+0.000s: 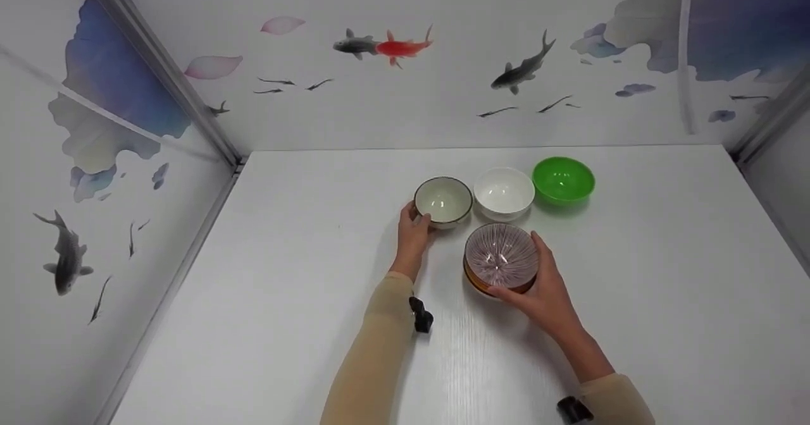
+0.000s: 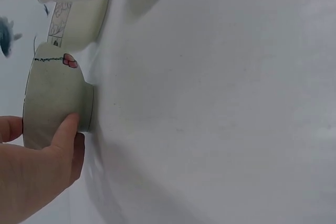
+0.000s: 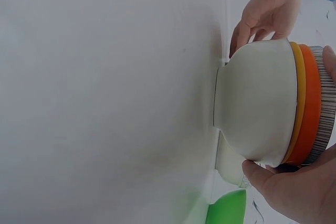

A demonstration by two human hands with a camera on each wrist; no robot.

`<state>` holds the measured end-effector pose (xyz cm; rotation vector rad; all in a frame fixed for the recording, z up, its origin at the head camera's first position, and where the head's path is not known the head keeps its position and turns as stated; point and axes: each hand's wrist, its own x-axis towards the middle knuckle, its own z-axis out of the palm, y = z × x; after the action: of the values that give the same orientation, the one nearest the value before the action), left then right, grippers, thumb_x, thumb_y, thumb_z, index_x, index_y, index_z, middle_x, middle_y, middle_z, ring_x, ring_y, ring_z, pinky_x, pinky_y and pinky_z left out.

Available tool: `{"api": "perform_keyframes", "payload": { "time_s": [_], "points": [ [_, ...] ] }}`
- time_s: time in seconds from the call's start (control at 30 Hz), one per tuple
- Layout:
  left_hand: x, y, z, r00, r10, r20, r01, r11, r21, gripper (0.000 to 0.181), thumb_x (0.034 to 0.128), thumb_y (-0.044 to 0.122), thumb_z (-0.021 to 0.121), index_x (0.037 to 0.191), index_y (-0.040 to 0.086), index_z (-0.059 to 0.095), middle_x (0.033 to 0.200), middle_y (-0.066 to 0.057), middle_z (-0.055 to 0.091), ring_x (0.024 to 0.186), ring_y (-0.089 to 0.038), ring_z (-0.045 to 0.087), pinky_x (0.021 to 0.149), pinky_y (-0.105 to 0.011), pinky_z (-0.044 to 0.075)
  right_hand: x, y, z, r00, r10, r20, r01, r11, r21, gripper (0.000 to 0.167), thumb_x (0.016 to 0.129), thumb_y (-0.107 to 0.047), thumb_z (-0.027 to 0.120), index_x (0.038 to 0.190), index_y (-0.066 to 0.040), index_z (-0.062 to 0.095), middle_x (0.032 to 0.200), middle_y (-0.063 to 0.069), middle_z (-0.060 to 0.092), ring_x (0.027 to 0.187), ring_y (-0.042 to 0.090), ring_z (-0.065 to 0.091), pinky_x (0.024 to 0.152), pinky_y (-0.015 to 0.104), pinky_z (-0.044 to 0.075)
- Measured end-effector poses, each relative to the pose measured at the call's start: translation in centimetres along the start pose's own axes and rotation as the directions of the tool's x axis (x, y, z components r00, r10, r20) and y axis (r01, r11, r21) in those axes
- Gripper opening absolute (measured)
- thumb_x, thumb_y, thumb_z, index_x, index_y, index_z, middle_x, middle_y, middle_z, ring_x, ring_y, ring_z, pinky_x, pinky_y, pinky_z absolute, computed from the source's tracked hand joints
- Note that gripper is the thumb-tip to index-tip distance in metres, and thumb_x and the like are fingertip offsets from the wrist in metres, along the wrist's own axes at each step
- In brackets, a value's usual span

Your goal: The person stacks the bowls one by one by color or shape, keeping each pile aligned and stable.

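Observation:
My left hand [image 1: 414, 238] grips the near left side of a pale grey-green bowl [image 1: 444, 200] with a dark rim. A small pink flower mark shows on its outside in the left wrist view, where the thumb and fingers span rim and foot. My right hand [image 1: 545, 292] holds a stack of nested bowls from the right. On top is a purple-and-white striped bowl [image 1: 502, 257]. Below it the right wrist view shows an orange bowl [image 3: 312, 103], a yellow bowl [image 3: 300, 82] and a pale bowl [image 3: 257, 98] at the bottom. All stand upright.
Behind the stack, a white bowl [image 1: 504, 192] stands beside the grey-green one. To its right is a green bowl [image 1: 563, 181]. The white table [image 1: 304, 254] meets patterned walls [image 1: 443, 109] at its back and left.

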<state>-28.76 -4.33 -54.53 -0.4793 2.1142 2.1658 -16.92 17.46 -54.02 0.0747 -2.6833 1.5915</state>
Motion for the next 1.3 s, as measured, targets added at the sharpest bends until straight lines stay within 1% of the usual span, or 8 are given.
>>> {"api": "perform_keyframes", "payload": {
  "time_s": [0.2, 0.33, 0.4, 0.77, 1.0, 1.2, 1.3],
  "points": [
    [-0.2, 0.0, -0.1, 0.999, -0.037, -0.009, 0.036, 0.997, -0.075, 0.056, 0.1017, 0.009, 0.044, 0.155, 0.005, 0.028, 0.161, -0.018, 0.030, 0.145, -0.032, 0.040, 0.112, -0.042, 0.046, 0.1, -0.2, -0.1, 1.000, 0.003, 0.004, -0.003, 1.000, -0.012, 0.123, 0.073, -0.042, 0.088, 0.160, -0.007, 0.008, 0.165, 0.019, 0.018, 0.151, 0.040, 0.022, 0.121, 0.062, 0.022],
    [-0.4, -0.1, -0.4, 0.998, -0.061, -0.017, 0.059, 0.993, -0.099, 0.056, 0.1008, 0.009, 0.044, 0.155, 0.006, 0.029, 0.162, -0.017, 0.031, 0.144, -0.033, 0.042, 0.111, -0.043, 0.047, 0.0, -0.2, 0.0, 1.000, 0.011, 0.008, -0.011, 1.000, -0.013, 0.123, 0.073, -0.042, 0.088, 0.160, -0.008, 0.008, 0.165, 0.019, 0.019, 0.151, 0.040, 0.023, 0.122, 0.062, 0.022],
    [-0.5, -0.1, -0.6, 0.998, -0.065, -0.025, 0.062, 0.993, -0.101, 0.056, 0.1004, 0.008, 0.044, 0.154, 0.006, 0.030, 0.161, -0.017, 0.031, 0.144, -0.033, 0.042, 0.111, -0.042, 0.047, 0.0, -0.2, 0.0, 1.000, 0.014, 0.010, -0.014, 1.000, -0.010, 0.124, 0.073, -0.043, 0.088, 0.160, -0.007, 0.008, 0.165, 0.019, 0.019, 0.151, 0.040, 0.023, 0.122, 0.062, 0.022],
    [-0.9, -0.6, -1.3, 0.998, -0.049, -0.032, 0.046, 0.995, -0.088, 0.056, 0.0984, 0.008, 0.045, 0.153, 0.004, 0.032, 0.158, -0.019, 0.036, 0.142, -0.032, 0.044, 0.111, -0.041, 0.048, 0.1, 0.0, 0.0, 1.000, 0.016, 0.011, -0.016, 1.000, -0.007, 0.125, 0.072, -0.042, 0.089, 0.160, -0.007, 0.007, 0.164, 0.021, 0.019, 0.151, 0.041, 0.024, 0.121, 0.062, 0.022],
    [-1.2, -0.6, -1.5, 0.998, -0.055, -0.020, 0.053, 0.996, -0.067, 0.057, 0.0980, 0.009, 0.046, 0.153, 0.005, 0.033, 0.158, -0.019, 0.037, 0.142, -0.032, 0.044, 0.111, -0.040, 0.047, 0.0, 0.3, 0.0, 1.000, 0.019, 0.001, -0.019, 1.000, 0.003, 0.125, 0.072, -0.040, 0.089, 0.159, -0.006, 0.008, 0.164, 0.021, 0.020, 0.150, 0.041, 0.024, 0.122, 0.062, 0.023],
    [-1.5, -0.4, -1.9, 0.999, -0.037, -0.015, 0.035, 0.995, -0.096, 0.057, 0.0967, 0.007, 0.046, 0.152, 0.003, 0.033, 0.157, -0.022, 0.037, 0.138, -0.035, 0.049, 0.109, -0.044, 0.049, 0.2, 0.2, 0.1, 1.000, 0.005, -0.001, -0.005, 1.000, -0.001, 0.124, 0.072, -0.040, 0.090, 0.159, -0.006, 0.009, 0.165, 0.020, 0.018, 0.151, 0.041, 0.022, 0.121, 0.062, 0.023],
    [-1.7, -0.3, -2.0, 0.999, -0.038, -0.010, 0.037, 0.994, -0.107, 0.057, 0.0962, 0.006, 0.046, 0.152, 0.002, 0.034, 0.156, -0.022, 0.038, 0.136, -0.035, 0.051, 0.109, -0.044, 0.049, 0.1, 0.2, 0.0, 1.000, 0.010, 0.000, -0.010, 1.000, -0.002, 0.124, 0.071, -0.040, 0.090, 0.160, -0.007, 0.009, 0.165, 0.019, 0.018, 0.151, 0.040, 0.022, 0.121, 0.062, 0.023]
  ]
}}
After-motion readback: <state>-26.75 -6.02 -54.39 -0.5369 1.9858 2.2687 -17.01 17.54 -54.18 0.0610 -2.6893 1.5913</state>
